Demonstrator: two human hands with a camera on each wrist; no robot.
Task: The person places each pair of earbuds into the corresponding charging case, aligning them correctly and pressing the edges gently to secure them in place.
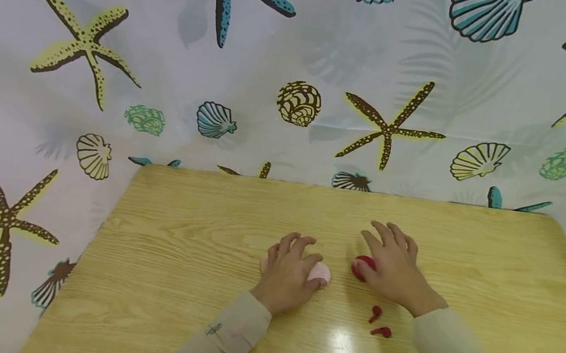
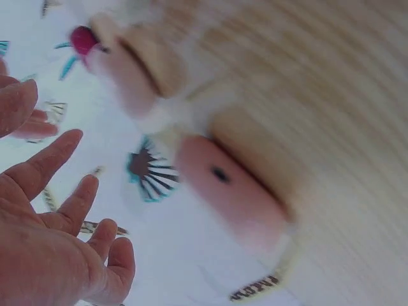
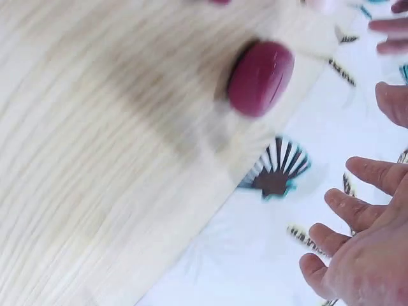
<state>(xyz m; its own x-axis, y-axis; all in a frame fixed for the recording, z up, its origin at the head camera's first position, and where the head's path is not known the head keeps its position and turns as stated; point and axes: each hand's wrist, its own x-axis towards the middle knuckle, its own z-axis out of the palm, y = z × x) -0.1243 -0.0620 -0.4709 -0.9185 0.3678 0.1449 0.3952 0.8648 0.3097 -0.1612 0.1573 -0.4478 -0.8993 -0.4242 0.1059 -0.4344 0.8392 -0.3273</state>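
The fingers [image 1: 388, 236] of the right hand [image 1: 393, 266] were seen spread and nearly straight, laid over the red case [image 1: 361, 266] on the table [image 1: 177, 259] rather than closed round it; in the right wrist view the case [image 3: 261, 78] was shown lying shut on the wood with the fingers [image 3: 357, 210] held apart from it, so no grip was judged to have been taken. The fingers [image 1: 294, 243] of the left hand [image 1: 290, 272] were seen loosely bent over the pink case [image 1: 321, 273], with the thumb beside it; in the blurred left wrist view the pink case [image 2: 233, 191] appeared clear of the relaxed fingers [image 2: 76, 204], so a firm hold could not be confirmed. Two red earbuds [image 1: 379, 322] were found lying loose on the table just in front of the right hand, near the right sleeve [image 1: 448, 351] and apart from both cases. From this layout the work was judged to be at an early or middle stage: the earbuds were out, neither case was seen open, and nothing had yet been put inside. A seashell curtain [image 1: 85, 41] was seen behind the table.
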